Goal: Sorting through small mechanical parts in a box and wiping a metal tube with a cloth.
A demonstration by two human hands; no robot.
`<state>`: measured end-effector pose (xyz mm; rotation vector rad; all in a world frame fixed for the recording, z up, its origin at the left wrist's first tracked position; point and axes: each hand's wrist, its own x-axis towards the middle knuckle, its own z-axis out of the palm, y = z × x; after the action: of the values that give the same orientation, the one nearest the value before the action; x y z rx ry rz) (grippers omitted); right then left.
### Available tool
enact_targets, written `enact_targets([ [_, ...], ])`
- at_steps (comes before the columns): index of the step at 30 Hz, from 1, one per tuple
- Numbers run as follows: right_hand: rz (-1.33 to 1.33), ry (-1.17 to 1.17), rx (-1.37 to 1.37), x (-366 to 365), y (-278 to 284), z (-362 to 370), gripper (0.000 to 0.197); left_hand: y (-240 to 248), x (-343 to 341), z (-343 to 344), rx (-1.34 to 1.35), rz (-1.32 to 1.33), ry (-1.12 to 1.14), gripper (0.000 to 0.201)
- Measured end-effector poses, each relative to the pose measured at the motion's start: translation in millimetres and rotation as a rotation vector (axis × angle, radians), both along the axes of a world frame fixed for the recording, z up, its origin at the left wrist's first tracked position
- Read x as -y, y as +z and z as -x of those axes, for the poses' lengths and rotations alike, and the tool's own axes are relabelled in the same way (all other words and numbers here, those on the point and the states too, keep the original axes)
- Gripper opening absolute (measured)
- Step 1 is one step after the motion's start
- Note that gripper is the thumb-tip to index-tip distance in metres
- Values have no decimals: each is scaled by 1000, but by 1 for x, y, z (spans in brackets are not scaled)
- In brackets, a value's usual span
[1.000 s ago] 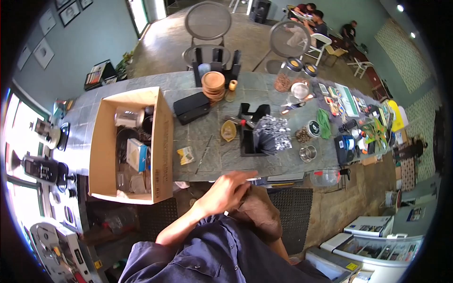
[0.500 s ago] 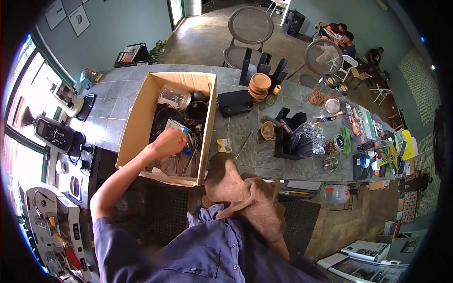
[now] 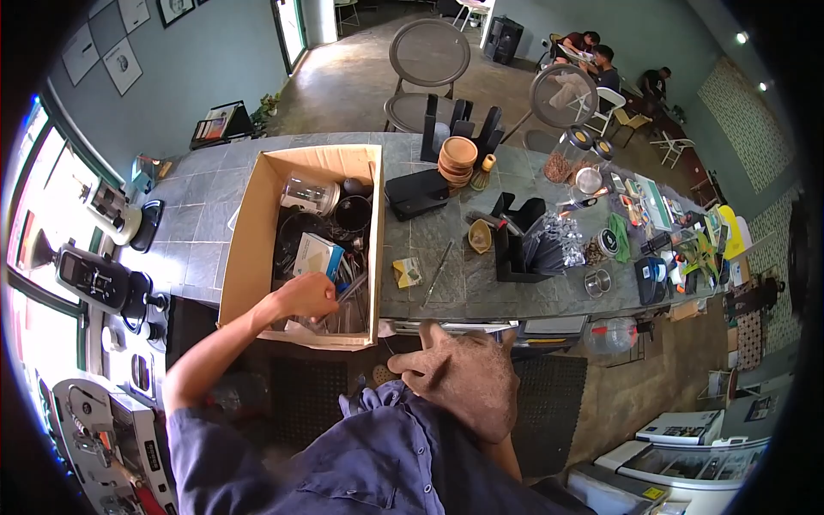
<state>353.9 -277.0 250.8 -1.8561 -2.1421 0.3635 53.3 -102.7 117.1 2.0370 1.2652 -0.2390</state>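
A long cardboard box [image 3: 233,249] stands on the counter in front of me, its flaps up. My left hand [image 3: 309,298] is inside its near part with fingers curled closed; what they hold, if anything, is hidden. Just beyond the knuckles lies a white and blue carton [image 3: 318,257]. Several thin sticks or straws [image 3: 352,292] lie to its right. Farther in are a clear glass jar [image 3: 311,194] and a dark round vessel [image 3: 352,213]. A brown cloth [image 3: 463,378] is bunched over my right hand in front of my shirt, covering the fingers.
Right of the box are a black case [image 3: 416,192], stacked clay bowls [image 3: 457,161], a small yellow packet [image 3: 408,272] and a black holder with wrapped items [image 3: 524,257]. Coffee grinders [image 3: 94,275] stand at left. People [image 3: 592,60] sit far off, beyond round stools.
My left hand has drawn back toward the box's near end, uncovering the carton. The brown cloth has shifted right, off the counter edge, and folded up. The view has tilted slightly.
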Motion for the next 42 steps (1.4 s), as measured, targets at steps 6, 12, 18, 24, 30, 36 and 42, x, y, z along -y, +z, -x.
enact_targets([
  [6, 41, -89, -23, -3, 2, 8, 28, 83, 77, -6, 457, -187, 504, 20],
  [12, 80, -105, -14, -17, 5, 41, 35, 97, 140, -57, 944, -53, 707, 15],
  [18, -215, 74, -270, -10, -24, 54, 37, 72, 169, -97, 973, -257, 608, 6],
  [24, -353, 138, -431, -12, -9, 55, 42, 68, 181, -100, 986, -282, 602, 7],
  [30, -329, 203, -344, -25, 4, 41, 39, 68, 194, -99, 1028, -206, 622, 8],
  [36, -295, 268, -265, -53, 16, 42, 38, 75, 196, -96, 990, -253, 600, 9],
  [42, -259, 330, -178, -60, 22, 36, 37, 62, 197, -103, 1113, -277, 642, 7],
])
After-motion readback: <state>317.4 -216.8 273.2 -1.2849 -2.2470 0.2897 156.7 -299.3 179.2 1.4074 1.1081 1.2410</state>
